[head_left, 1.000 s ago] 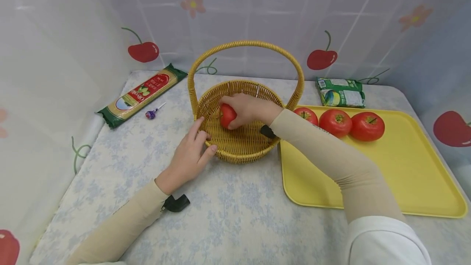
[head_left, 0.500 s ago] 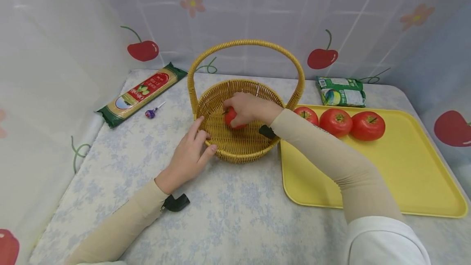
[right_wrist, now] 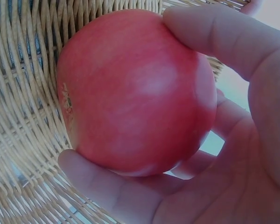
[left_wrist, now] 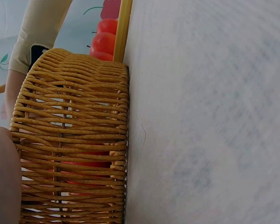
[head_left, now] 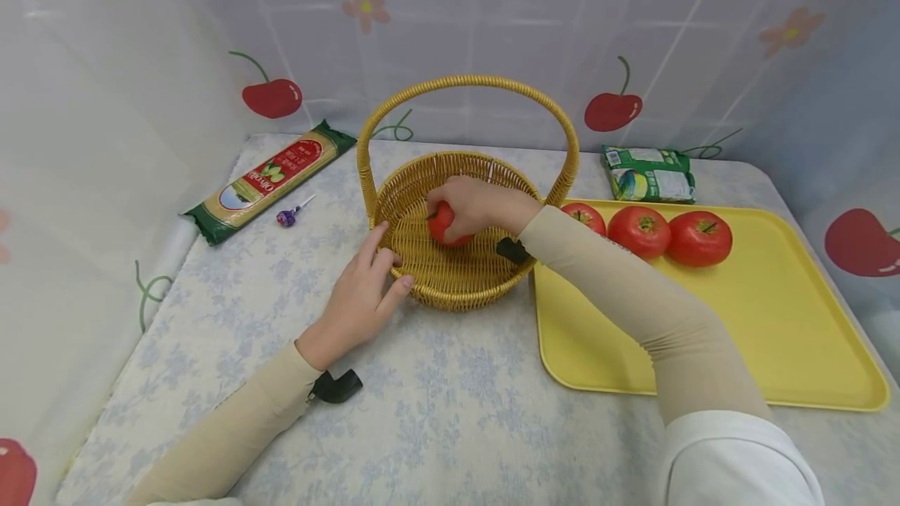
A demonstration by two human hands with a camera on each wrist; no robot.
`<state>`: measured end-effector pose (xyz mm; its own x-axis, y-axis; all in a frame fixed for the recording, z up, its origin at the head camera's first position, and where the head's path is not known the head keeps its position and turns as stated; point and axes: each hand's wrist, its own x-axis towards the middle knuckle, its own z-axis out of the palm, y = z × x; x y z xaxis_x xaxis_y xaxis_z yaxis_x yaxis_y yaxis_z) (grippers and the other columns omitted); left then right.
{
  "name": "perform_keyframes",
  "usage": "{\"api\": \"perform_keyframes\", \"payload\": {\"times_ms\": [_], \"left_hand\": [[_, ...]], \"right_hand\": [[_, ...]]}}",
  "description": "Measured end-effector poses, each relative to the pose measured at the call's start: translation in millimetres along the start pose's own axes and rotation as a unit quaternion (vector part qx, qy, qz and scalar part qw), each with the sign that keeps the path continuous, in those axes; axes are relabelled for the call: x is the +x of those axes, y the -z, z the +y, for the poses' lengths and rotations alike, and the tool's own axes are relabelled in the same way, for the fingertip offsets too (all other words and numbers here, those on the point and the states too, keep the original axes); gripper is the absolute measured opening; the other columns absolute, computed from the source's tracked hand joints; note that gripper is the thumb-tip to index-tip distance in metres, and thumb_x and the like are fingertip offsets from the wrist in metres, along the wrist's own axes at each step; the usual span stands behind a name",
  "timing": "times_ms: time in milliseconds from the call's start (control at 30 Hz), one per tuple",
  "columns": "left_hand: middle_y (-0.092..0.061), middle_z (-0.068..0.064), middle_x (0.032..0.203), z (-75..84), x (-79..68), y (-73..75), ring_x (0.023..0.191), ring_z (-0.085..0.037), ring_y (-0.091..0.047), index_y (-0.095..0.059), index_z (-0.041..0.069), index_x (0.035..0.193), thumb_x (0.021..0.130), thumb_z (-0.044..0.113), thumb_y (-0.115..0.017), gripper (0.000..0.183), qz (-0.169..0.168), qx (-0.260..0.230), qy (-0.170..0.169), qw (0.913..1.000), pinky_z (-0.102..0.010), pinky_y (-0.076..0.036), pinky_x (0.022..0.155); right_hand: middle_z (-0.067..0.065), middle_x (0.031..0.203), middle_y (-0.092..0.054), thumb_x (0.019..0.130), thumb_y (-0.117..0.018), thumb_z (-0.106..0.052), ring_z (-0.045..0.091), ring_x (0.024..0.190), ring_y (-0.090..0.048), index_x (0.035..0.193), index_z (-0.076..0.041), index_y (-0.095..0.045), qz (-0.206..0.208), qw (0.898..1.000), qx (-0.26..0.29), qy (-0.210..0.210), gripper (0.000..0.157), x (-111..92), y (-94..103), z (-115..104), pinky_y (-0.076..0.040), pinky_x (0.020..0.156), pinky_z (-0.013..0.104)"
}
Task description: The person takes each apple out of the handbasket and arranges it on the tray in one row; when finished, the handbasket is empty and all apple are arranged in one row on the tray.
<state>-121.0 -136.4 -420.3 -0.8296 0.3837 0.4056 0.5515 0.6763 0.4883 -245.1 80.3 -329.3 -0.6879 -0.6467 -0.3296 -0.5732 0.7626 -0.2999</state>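
Observation:
In the head view, my right hand [head_left: 469, 209] reaches into a yellow wicker basket [head_left: 457, 301] under its arched handle. It grips a red apple [head_left: 443, 223] whose stem points left. From the right wrist, the same apple [right_wrist: 137, 93] sits between thumb and curled fingers, close to the woven wall [right_wrist: 23, 93]. My left hand [head_left: 362, 287] rests at the basket's near-left rim with fingers spread and loosely bent. The left wrist view shows the basket's side [left_wrist: 74, 121] upright on the cloth, with red showing through the weave.
Right of the basket, a yellow tray [head_left: 766, 326] carries three red apples [head_left: 638, 231] along its back edge. A green packet [head_left: 648, 175] lies behind the tray. At the back left are a long pasta packet [head_left: 270, 182] and a purple lollipop [head_left: 288, 217].
The apple in my right hand has shifted slightly right within the basket and turned so its stem shows on the left. My left hand stays at the rim.

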Motion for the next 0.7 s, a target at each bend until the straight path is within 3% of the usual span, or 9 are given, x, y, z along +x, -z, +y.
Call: {"api": "perform_keyframes", "payload": {"times_ms": [700], "left_hand": [[-0.032,-0.029,0.161,0.1,-0.1,-0.3,0.106,-0.043,-0.063,-0.058,0.005,0.108,0.104,0.068,-0.025,0.071,-0.006,-0.002,0.007,1.0000,-0.052,-0.050,0.078]], "right_hand": [[0.009,0.120,-0.067,0.084,-0.078,-0.021,0.023,0.105,-0.061,0.122,-0.013,-0.068,0.014,0.999,0.039,0.013,0.040,-4.6,0.2,7.0,-0.054,0.087,0.037]]}}
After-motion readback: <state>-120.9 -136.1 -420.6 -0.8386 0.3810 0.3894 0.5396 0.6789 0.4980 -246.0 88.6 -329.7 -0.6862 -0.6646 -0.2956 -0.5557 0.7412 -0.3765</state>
